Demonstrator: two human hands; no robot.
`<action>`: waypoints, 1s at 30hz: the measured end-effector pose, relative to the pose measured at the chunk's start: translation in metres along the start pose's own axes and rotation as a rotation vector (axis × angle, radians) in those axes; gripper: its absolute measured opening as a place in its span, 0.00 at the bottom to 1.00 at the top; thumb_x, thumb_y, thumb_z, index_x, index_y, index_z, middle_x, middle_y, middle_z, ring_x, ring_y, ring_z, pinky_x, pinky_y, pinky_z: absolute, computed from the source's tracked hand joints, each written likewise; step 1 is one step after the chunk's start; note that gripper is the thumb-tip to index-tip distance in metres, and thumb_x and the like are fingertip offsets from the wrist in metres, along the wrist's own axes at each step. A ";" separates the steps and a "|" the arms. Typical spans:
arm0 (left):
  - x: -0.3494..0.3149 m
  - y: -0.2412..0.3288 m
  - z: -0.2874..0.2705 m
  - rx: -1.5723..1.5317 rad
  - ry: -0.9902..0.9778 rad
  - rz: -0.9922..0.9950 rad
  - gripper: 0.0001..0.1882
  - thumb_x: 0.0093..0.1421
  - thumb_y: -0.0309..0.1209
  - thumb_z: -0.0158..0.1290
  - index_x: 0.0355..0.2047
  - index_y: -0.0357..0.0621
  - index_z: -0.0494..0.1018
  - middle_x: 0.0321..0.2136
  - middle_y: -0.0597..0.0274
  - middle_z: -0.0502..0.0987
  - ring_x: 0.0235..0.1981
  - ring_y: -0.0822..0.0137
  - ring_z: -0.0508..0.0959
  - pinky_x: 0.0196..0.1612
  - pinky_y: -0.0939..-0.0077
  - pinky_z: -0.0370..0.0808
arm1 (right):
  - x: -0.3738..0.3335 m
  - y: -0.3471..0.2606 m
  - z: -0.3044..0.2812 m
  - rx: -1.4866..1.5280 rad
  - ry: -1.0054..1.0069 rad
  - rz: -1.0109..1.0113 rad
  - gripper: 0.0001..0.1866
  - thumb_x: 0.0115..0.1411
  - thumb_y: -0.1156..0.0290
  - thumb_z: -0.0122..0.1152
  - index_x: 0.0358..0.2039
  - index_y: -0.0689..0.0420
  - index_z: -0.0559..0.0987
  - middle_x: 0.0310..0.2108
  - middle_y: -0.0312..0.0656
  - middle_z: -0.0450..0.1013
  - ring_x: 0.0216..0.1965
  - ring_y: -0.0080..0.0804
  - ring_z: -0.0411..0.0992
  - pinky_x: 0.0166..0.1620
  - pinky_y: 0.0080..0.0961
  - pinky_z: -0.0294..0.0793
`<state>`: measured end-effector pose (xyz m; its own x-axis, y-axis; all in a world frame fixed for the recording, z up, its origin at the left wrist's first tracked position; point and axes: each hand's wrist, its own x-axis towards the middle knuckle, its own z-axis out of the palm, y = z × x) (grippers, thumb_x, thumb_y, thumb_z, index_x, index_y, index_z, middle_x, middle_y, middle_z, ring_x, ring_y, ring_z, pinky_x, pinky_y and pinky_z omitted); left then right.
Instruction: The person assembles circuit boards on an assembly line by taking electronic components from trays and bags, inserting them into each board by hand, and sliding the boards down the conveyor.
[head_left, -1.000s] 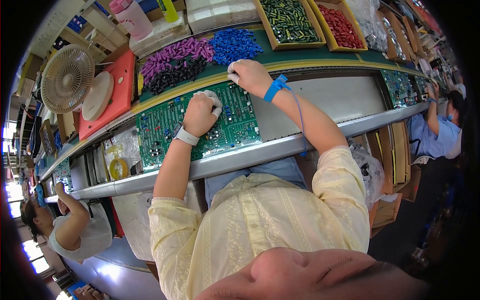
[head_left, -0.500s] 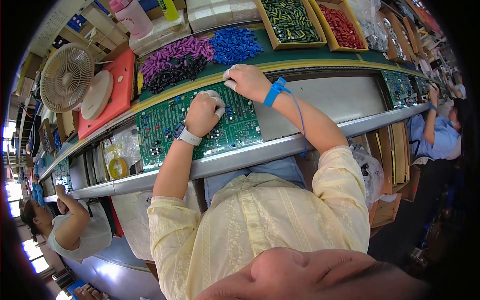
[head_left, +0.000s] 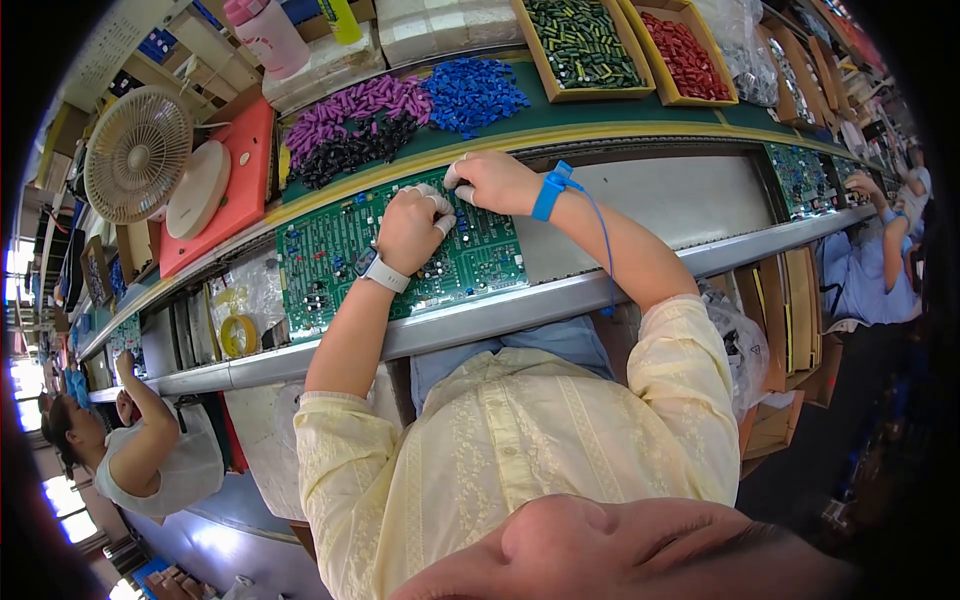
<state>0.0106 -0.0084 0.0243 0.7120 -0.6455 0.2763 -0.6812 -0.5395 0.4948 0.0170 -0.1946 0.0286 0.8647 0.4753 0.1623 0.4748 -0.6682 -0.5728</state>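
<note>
A green circuit board with many small parts lies on the rail line in front of me. My left hand, with white finger cots and a watch at its wrist, rests over the board's middle, fingers curled; what they hold is hidden. Beside it, at the board's upper right, my right hand is pinched, also in finger cots. Whatever is between those fingertips is too small to name. A blue wrist strap with a cord circles my right wrist. Behind the board lie piles of blue parts, purple parts and black parts.
Boxes of green parts and red parts stand at the back. A fan is at left, yellow tape near the board. The metal rail runs along the front. Co-workers sit at left and right.
My right hand has moved from the edge of the blue pile down toward me, onto the board's upper right. My left hand stays over the board, shifted slightly.
</note>
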 end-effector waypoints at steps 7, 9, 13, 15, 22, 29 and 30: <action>-0.001 0.000 -0.007 -0.005 -0.047 0.052 0.07 0.44 0.25 0.56 0.27 0.41 0.77 0.27 0.56 0.75 0.31 0.56 0.73 0.38 0.66 0.68 | 0.000 -0.002 -0.001 0.001 -0.042 -0.023 0.09 0.47 0.72 0.54 0.30 0.58 0.77 0.31 0.48 0.73 0.36 0.46 0.71 0.41 0.38 0.69; -0.001 -0.003 -0.013 -0.016 -0.055 0.063 0.08 0.45 0.25 0.56 0.29 0.41 0.77 0.28 0.55 0.75 0.32 0.57 0.73 0.38 0.67 0.69 | 0.000 -0.002 0.000 0.017 -0.073 -0.011 0.09 0.47 0.72 0.55 0.30 0.58 0.78 0.30 0.47 0.74 0.34 0.46 0.71 0.40 0.39 0.69; 0.012 -0.020 -0.030 -0.221 0.139 -0.142 0.08 0.49 0.26 0.53 0.31 0.43 0.77 0.30 0.55 0.77 0.32 0.56 0.76 0.38 0.68 0.72 | -0.001 0.001 -0.002 -0.001 -0.097 -0.010 0.08 0.47 0.72 0.55 0.29 0.58 0.78 0.29 0.47 0.74 0.34 0.45 0.71 0.39 0.39 0.70; 0.030 -0.048 -0.042 -0.130 0.279 -0.201 0.09 0.51 0.28 0.51 0.33 0.45 0.77 0.31 0.53 0.77 0.33 0.55 0.77 0.37 0.67 0.73 | 0.002 0.002 0.007 0.048 -0.087 -0.062 0.08 0.47 0.71 0.55 0.29 0.57 0.78 0.29 0.46 0.74 0.34 0.44 0.72 0.39 0.38 0.70; 0.104 -0.096 -0.064 0.384 -0.053 -0.432 0.11 0.50 0.35 0.53 0.32 0.43 0.77 0.31 0.48 0.77 0.34 0.51 0.77 0.40 0.63 0.73 | 0.000 0.003 0.008 0.066 -0.118 -0.040 0.08 0.49 0.71 0.56 0.30 0.56 0.79 0.30 0.45 0.74 0.35 0.43 0.72 0.40 0.38 0.70; 0.138 -0.078 -0.062 0.606 -0.331 -0.661 0.15 0.53 0.34 0.49 0.39 0.39 0.74 0.41 0.46 0.74 0.43 0.54 0.75 0.43 0.63 0.73 | -0.002 0.005 0.004 0.079 -0.123 -0.037 0.08 0.50 0.71 0.56 0.31 0.56 0.78 0.31 0.45 0.74 0.36 0.43 0.71 0.41 0.38 0.70; 0.141 -0.082 -0.058 0.622 -0.328 -0.654 0.15 0.54 0.32 0.48 0.39 0.39 0.74 0.42 0.46 0.73 0.43 0.54 0.75 0.43 0.63 0.73 | -0.001 0.005 0.004 0.075 -0.131 -0.033 0.08 0.50 0.71 0.56 0.31 0.56 0.78 0.31 0.45 0.74 0.36 0.43 0.71 0.41 0.38 0.70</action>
<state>0.1771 -0.0238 0.0706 0.9645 -0.1835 -0.1902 -0.2019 -0.9759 -0.0826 0.0176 -0.1964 0.0221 0.8181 0.5697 0.0787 0.4845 -0.6089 -0.6281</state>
